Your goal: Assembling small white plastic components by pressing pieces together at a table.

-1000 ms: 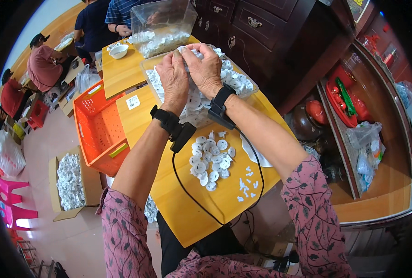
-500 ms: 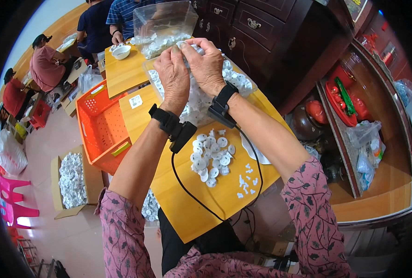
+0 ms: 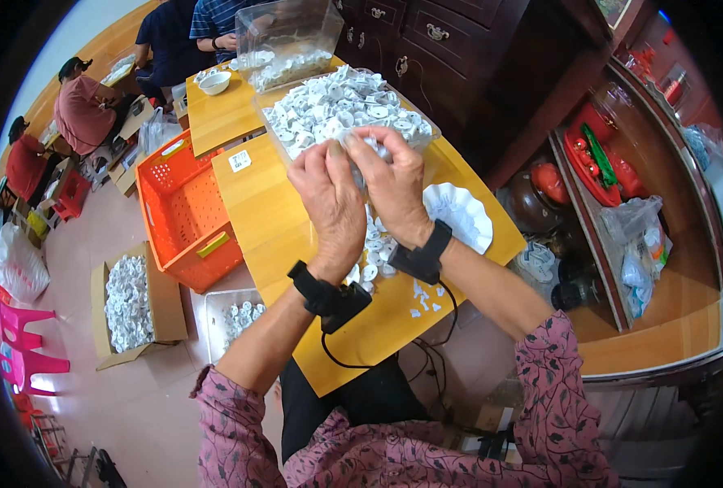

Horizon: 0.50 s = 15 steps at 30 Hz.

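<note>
left hand (image 3: 329, 199), right hand (image 3: 394, 183): fingers pinching white piece (image 3: 360, 146) | clear bin (image 3: 345, 110) behind | orange crate (image 3: 184, 207) left

surface: yellow table (image 3: 272, 220) | on it: clear tray (image 3: 426, 130) of white parts, loose white pieces (image 3: 374, 256), white sheet (image 3: 463, 215)

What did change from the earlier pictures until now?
Both hands, left hand and right hand, slid nearer along the yellow table, still pressed together on a small white piece. The clear tray of white parts and the orange crate stayed put.
</note>
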Each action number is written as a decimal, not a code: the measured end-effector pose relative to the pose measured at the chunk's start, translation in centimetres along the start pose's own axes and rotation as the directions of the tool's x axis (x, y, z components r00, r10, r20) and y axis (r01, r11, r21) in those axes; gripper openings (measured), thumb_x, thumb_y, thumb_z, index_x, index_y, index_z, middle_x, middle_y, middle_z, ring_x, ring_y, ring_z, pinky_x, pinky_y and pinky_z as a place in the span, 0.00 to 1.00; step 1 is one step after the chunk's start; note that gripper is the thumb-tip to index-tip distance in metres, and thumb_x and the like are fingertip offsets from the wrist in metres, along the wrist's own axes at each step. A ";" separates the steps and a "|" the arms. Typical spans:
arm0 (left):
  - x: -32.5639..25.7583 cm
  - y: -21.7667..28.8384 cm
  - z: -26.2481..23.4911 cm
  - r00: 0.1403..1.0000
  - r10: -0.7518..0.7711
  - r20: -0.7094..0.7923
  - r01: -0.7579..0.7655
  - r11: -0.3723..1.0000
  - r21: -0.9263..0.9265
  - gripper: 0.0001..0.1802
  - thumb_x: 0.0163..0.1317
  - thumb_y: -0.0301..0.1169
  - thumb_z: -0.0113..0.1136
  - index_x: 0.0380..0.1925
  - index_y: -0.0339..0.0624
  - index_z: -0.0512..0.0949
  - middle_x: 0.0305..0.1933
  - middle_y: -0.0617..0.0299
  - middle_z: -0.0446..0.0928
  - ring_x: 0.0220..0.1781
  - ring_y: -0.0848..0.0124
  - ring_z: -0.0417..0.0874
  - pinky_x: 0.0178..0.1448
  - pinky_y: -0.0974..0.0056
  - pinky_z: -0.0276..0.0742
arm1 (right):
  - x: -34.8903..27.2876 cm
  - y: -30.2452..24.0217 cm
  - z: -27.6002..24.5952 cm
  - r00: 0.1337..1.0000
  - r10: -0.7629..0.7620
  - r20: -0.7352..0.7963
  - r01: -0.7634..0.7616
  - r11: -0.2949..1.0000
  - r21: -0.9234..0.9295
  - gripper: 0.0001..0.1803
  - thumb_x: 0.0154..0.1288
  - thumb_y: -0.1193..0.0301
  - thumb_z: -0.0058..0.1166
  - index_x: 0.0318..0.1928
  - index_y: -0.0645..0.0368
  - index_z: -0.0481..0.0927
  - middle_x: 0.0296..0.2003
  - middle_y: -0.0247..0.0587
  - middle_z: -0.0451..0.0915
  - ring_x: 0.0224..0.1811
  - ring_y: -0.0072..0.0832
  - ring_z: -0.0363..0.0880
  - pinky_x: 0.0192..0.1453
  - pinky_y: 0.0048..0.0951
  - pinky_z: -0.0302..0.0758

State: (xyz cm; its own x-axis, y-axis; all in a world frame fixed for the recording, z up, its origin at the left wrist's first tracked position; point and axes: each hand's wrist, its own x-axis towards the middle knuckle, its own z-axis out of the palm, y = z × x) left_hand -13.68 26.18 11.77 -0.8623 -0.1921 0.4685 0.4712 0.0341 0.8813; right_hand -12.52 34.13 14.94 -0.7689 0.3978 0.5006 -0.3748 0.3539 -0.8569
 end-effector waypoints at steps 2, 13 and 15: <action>-2.0 -0.3 -0.4 0.998 -0.056 -0.003 0.056 0.998 -0.006 0.17 0.76 0.36 0.49 0.52 0.33 0.75 0.54 0.44 0.67 0.59 0.53 0.67 0.65 0.56 0.65 | -1.7 1.1 -0.4 1.000 -0.011 0.000 0.011 1.000 -0.012 0.11 0.63 0.66 0.64 0.40 0.60 0.85 0.36 0.40 0.83 0.35 0.25 0.79 0.39 0.29 0.74; -7.1 -8.0 0.1 0.990 -0.142 -0.005 0.142 0.988 0.056 0.16 0.74 0.36 0.51 0.48 0.32 0.77 0.53 0.44 0.68 0.56 0.53 0.70 0.62 0.54 0.68 | -6.9 7.2 -1.0 0.971 0.237 0.036 -0.237 0.971 -0.016 0.15 0.64 0.62 0.64 0.43 0.60 0.85 0.40 0.40 0.84 0.38 0.27 0.81 0.43 0.30 0.77; -7.4 -9.2 0.3 0.990 -0.140 -0.003 0.140 0.983 0.119 0.15 0.73 0.35 0.52 0.47 0.33 0.77 0.53 0.43 0.69 0.55 0.51 0.71 0.61 0.53 0.68 | -7.2 8.6 -0.9 0.981 0.192 0.028 -0.189 0.979 -0.076 0.14 0.64 0.63 0.63 0.43 0.60 0.84 0.40 0.42 0.83 0.41 0.32 0.81 0.47 0.33 0.76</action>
State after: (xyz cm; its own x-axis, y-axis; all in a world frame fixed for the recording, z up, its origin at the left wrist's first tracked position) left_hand -11.65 27.59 0.22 -0.9194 -0.1980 0.3399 0.3207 0.1230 0.9392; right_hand -9.70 35.02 4.08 -0.8409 0.4341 0.3233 -0.1819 0.3358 -0.9242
